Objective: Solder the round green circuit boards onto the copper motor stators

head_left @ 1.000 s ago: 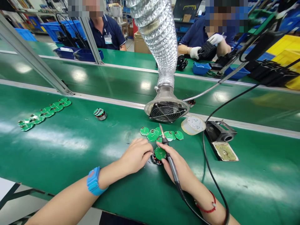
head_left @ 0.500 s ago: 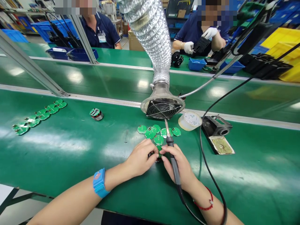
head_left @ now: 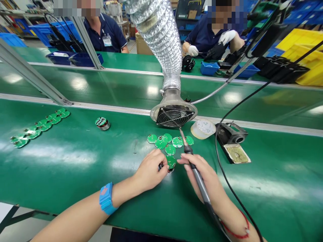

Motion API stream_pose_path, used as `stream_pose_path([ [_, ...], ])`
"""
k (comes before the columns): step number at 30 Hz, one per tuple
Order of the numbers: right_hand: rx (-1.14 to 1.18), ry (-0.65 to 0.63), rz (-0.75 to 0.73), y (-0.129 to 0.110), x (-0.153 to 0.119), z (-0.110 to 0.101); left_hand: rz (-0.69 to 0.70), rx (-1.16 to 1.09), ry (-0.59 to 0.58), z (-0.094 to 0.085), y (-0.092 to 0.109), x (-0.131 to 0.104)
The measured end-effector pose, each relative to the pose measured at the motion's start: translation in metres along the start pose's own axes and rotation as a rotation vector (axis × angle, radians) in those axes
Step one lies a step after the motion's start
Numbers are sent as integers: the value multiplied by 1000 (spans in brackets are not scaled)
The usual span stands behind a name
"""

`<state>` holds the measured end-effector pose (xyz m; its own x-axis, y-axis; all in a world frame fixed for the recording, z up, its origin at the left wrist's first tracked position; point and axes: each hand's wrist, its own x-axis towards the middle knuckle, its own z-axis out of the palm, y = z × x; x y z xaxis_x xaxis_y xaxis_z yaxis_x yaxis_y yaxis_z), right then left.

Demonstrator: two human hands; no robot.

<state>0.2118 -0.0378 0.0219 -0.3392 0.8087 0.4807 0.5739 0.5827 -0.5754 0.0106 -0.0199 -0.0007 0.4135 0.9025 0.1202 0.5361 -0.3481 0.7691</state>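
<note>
my left grip (head_left: 150, 172) pinching the left side of the board-topped motor (head_left: 171, 162), between near and far desk (head_left: 277, 164) edges, my right grip (head_left: 211, 178) holding soldering iron (head_left: 199, 181), just right of motor

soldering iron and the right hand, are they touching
Touching: the head view shows the soldering iron held in the right hand, lying directly against it.
</note>
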Motion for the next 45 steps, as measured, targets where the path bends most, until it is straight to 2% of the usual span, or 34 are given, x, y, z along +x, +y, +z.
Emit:
stream_pose_path([
  [2, 2, -32, 36, -7, -3, -14, -11, 17, -4, 0, 0, 0],
  [5, 7, 19, 90, -19, -15, -22, -26, 48, -8, 1, -1, 0],
  [9, 22, 230, 135, -28, -40, -6, -43, 88, -6, 2, -3, 1],
  [11, 9, 282, 112, -29, -53, 4, -37, 92, -2, 3, -4, 1],
  [16, -43, 242, 51, -29, -65, 17, -3, 115, 17, 3, -4, -1],
  [32, -103, 193, -68, -26, -55, 18, 24, 113, 48, 4, -5, -2],
  [37, -113, 172, -74, -25, -54, 18, 19, 109, 35, 4, -4, -1],
  [42, -83, 215, -48, -25, -58, 17, -1, 123, 10, 3, -4, -1],
  [45, -145, 212, -20, -25, -55, 13, -8, 133, 0, 3, -4, -1],
])
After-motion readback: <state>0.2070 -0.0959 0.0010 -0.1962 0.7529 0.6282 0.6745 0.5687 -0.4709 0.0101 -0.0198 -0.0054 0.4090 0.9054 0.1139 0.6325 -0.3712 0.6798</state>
